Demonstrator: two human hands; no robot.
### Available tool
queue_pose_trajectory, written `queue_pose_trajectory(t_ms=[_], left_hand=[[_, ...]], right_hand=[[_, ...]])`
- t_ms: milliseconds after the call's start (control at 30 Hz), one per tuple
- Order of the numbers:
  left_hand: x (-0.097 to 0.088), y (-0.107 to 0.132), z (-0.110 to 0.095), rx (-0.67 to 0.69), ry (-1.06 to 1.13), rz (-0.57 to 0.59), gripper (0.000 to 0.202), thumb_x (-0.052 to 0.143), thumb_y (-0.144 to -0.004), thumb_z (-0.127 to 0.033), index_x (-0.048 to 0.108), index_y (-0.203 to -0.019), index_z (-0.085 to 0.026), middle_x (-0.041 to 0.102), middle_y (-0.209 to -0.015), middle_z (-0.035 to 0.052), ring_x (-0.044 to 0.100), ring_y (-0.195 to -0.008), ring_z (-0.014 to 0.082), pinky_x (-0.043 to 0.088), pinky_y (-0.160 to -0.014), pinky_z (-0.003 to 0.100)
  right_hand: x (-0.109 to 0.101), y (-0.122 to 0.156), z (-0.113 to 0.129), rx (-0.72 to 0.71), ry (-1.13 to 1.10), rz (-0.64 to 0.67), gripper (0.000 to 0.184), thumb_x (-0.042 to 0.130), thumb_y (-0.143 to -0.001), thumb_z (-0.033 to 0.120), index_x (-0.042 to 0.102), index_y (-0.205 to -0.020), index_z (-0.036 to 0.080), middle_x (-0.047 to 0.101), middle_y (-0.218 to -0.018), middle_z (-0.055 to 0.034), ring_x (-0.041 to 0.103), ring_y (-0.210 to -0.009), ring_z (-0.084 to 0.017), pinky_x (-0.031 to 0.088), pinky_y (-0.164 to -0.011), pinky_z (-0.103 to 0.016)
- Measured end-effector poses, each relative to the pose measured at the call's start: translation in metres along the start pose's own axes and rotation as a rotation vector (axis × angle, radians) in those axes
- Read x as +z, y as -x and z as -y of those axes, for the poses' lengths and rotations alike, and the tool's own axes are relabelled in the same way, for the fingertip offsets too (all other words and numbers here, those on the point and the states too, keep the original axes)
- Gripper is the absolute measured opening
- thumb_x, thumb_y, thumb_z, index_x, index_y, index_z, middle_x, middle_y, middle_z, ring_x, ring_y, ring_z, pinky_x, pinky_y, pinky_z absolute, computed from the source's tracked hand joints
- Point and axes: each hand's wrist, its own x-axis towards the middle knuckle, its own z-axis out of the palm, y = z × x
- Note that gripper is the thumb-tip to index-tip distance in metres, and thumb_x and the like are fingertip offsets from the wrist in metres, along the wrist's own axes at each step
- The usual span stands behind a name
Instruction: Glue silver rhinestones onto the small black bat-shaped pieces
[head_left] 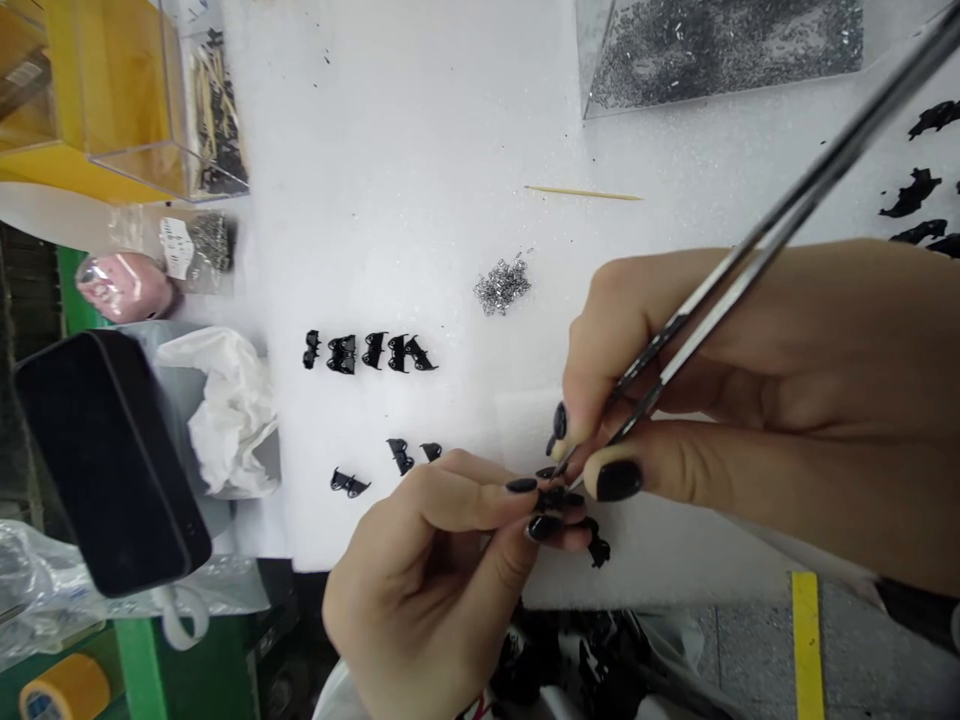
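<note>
My left hand (442, 560) pinches a small black piece (553, 498) between thumb and fingertips, close to the white work surface's near edge. Metal tweezers (750, 255) run through my right hand (720, 390), gripped between thumb and fingers. Their tips come down to the small piece, and the fingertips partly hide where they meet. Beside the left fingertips lies another black piece (598, 545). Farther left stand a row of black shaped pieces (367, 352) and a few more black pieces (349, 483). A little pile of shiny silver bits (502, 287) lies beyond my hands.
A wooden toothpick (583, 193) lies beyond the pile. At the back is a clear box of dark shiny bits (727, 50). A phone (112, 460), crumpled white tissue (232, 410) and a pink object (126, 286) are at left. More black pieces (911, 193) lie far right.
</note>
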Motion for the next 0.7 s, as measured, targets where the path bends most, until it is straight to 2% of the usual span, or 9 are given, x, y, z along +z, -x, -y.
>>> queue_pose_trajectory(t_ms=[67, 200, 300, 400, 500, 600, 700], left_hand=[[-0.001, 0.001, 0.001, 0.006, -0.003, 0.008, 0.023, 0.07, -0.085, 0.005, 0.07, -0.094, -0.017, 0.076, -0.085, 0.002, 0.076, -0.067, 0.0148, 0.068, -0.066, 0.02], [-0.002, 0.001, 0.002, 0.011, 0.007, 0.014, 0.024, 0.069, -0.085, 0.005, 0.071, -0.094, -0.016, 0.076, -0.084, 0.003, 0.077, -0.067, 0.0156, 0.068, -0.065, 0.021], [0.0, -0.002, 0.002, -0.005, 0.023, 0.003, 0.025, 0.071, -0.084, 0.005, 0.073, -0.094, -0.018, 0.078, -0.086, 0.0025, 0.077, -0.067, 0.0155, 0.067, -0.064, 0.019], [0.001, -0.004, 0.0, -0.003, 0.024, -0.005, 0.027, 0.073, -0.082, 0.006, 0.074, -0.093, -0.019, 0.079, -0.087, 0.0022, 0.077, -0.065, 0.0158, 0.067, -0.058, 0.019], [0.001, -0.004, -0.002, -0.008, 0.003, -0.001, 0.028, 0.072, -0.082, 0.006, 0.074, -0.092, -0.02, 0.079, -0.087, 0.002, 0.077, -0.064, 0.0161, 0.067, -0.057, 0.019], [0.0, -0.002, -0.003, 0.014, -0.023, 0.003, 0.027, 0.07, -0.083, 0.006, 0.073, -0.092, -0.019, 0.078, -0.087, 0.002, 0.077, -0.065, 0.016, 0.068, -0.06, 0.02], [-0.001, 0.0, -0.002, 0.03, -0.052, -0.003, 0.025, 0.071, -0.084, 0.005, 0.072, -0.092, -0.019, 0.078, -0.088, 0.0022, 0.077, -0.066, 0.0149, 0.068, -0.062, 0.02]], right_hand=[[0.001, -0.002, -0.003, -0.023, -0.022, -0.006, 0.002, 0.06, -0.093, 0.026, 0.06, -0.092, 0.026, 0.071, -0.08, 0.0013, 0.072, -0.076, -0.017, 0.058, -0.058, -0.026], [0.0, -0.008, -0.015, -0.031, 0.001, -0.02, 0.012, 0.065, -0.089, 0.038, 0.064, -0.093, 0.027, 0.066, -0.07, -0.001, 0.07, -0.074, -0.021, 0.056, -0.055, -0.028], [0.0, -0.009, -0.017, -0.013, 0.011, -0.029, 0.015, 0.064, -0.089, 0.041, 0.064, -0.094, 0.026, 0.065, -0.068, -0.0009, 0.069, -0.072, -0.021, 0.055, -0.054, -0.027], [0.001, -0.007, -0.01, -0.004, 0.046, -0.047, 0.011, 0.063, -0.089, 0.036, 0.063, -0.094, 0.026, 0.066, -0.069, 0.0003, 0.069, -0.07, -0.019, 0.053, -0.054, -0.027], [0.002, -0.004, 0.002, 0.003, 0.151, -0.06, 0.002, 0.063, -0.088, 0.023, 0.061, -0.089, 0.023, 0.07, -0.074, 0.0031, 0.068, -0.067, -0.016, 0.053, -0.055, -0.028], [0.002, -0.003, 0.012, 0.055, 0.273, -0.044, 0.007, 0.062, -0.088, 0.015, 0.061, -0.089, 0.022, 0.072, -0.079, 0.0052, 0.07, -0.07, -0.016, 0.056, -0.061, -0.031], [0.001, -0.003, 0.015, 0.088, 0.228, -0.036, 0.009, 0.06, -0.092, 0.014, 0.062, -0.091, 0.023, 0.071, -0.077, 0.0063, 0.07, -0.069, -0.016, 0.054, -0.057, -0.032]])
